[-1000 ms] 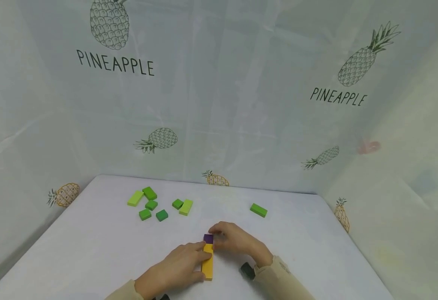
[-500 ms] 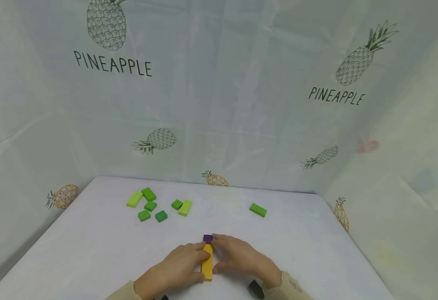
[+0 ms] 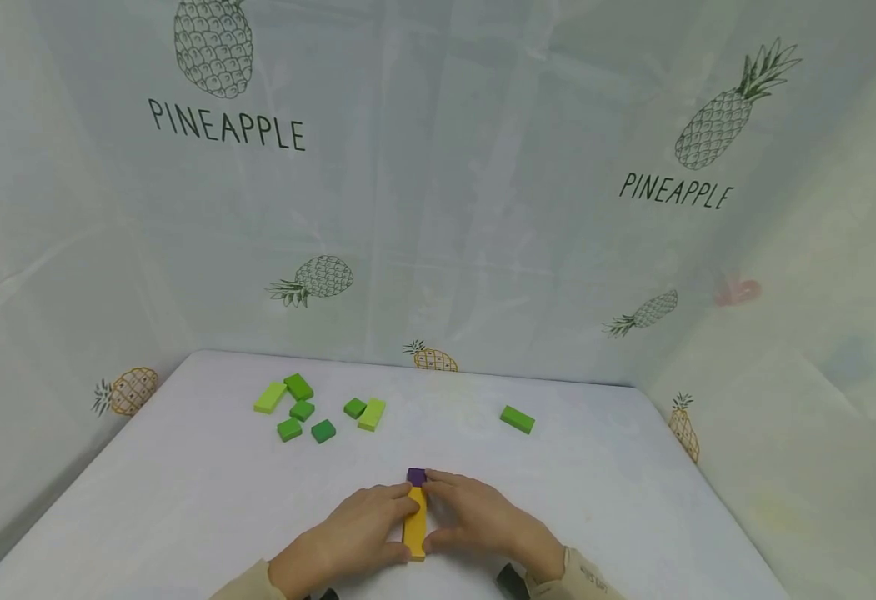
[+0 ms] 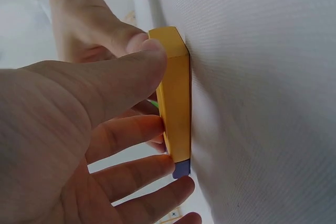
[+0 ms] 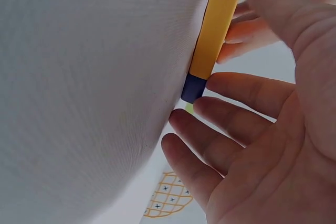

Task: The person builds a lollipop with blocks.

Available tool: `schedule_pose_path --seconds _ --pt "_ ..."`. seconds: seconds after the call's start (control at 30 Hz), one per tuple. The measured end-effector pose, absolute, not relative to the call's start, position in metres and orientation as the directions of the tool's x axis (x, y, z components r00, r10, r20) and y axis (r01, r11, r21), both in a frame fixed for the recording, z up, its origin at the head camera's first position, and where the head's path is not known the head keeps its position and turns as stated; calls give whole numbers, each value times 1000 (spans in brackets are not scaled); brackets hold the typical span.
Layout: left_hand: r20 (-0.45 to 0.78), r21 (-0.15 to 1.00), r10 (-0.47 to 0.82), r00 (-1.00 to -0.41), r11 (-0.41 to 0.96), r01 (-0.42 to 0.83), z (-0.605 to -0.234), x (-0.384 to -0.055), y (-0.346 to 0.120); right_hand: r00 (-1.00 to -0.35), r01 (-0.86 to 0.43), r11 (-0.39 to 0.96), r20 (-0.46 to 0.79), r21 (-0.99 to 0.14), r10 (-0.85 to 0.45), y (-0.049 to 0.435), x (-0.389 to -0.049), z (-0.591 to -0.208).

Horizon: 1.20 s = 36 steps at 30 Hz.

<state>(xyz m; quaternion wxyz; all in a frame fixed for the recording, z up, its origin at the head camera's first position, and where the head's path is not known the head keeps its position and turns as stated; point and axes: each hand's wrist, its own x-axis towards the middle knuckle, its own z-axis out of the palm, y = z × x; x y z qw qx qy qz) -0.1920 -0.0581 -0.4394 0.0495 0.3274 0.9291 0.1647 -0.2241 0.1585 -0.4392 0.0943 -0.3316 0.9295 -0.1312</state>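
A long yellow block (image 3: 414, 533) lies on the white table, with a small dark purple block (image 3: 417, 477) against its far end. My left hand (image 3: 355, 529) rests along the left side of the yellow block, thumb near its close end and one fingertip over its top. On the other side, my right hand (image 3: 486, 517) touches with its thumb near the yellow block's close end and its fingertips beside the purple block. In the right wrist view the right fingers (image 5: 247, 90) are spread, one at the seam between both blocks. The left fingers (image 4: 126, 132) are spread too.
Several green blocks (image 3: 323, 431) lie at the far left of the table (image 3: 595, 467), among them a light green one (image 3: 372, 414). A single green block (image 3: 517, 419) lies at the far right. A pineapple-printed curtain (image 3: 468, 208) stands behind the table.
My right hand has drawn back from around the purple block's far end and lies flatter along the right side of both blocks. The left hand and the blocks have hardly moved.
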Motion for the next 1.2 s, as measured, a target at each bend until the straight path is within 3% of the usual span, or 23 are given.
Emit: schedule_pose_path --seconds 0.97,1.2 --pt "-5 378 637 -771 715 588 -438 -201 -62 -772 -584 761 -97 -283 -628 155 -223 -437" --pt "16 507 645 -764 653 563 -440 -222 -81 -759 -606 747 -83 -273 -646 156 -222 -437"
